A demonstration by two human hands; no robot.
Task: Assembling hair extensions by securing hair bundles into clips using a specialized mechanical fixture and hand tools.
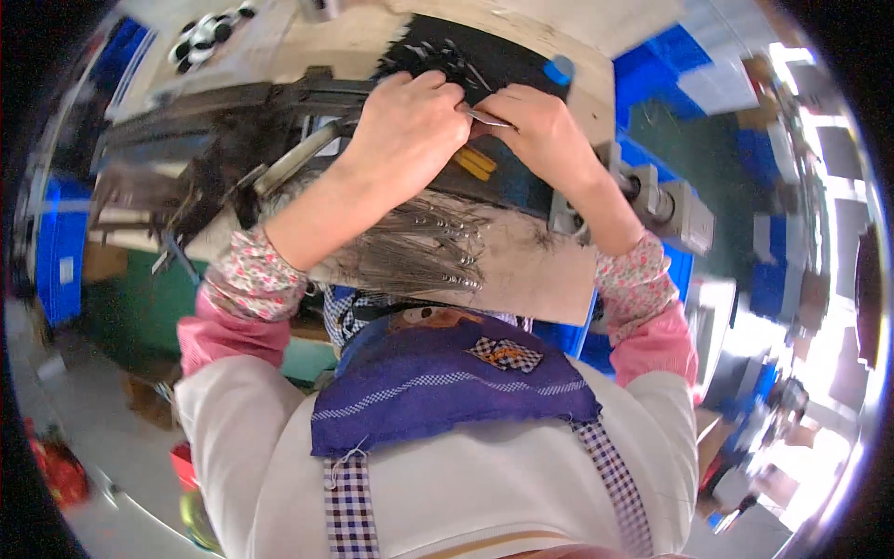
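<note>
Above the far part of the bench, my left hand (410,130) and my right hand (540,135) are close together, both with fingers curled. A thin, flat, silvery piece (491,118) shows between them, pinched in my right fingers. My left fingertips come up against its near end; what they grip is hidden. Just beyond lies a black mat (503,51) with small slim silvery parts (438,58) scattered on it. Under my wrists, several thin dark wires (410,247) with shiny ends lie in a spread bundle on the wooden bench (535,265).
Yellow strips (477,164) lie below my hands. A metal clamp-like fixture (666,205) stands at the right edge, and a dark metal frame (214,130) spans the left. A blue cap (559,69) sits on the mat's right side. Black-and-white round parts (207,39) lie far left.
</note>
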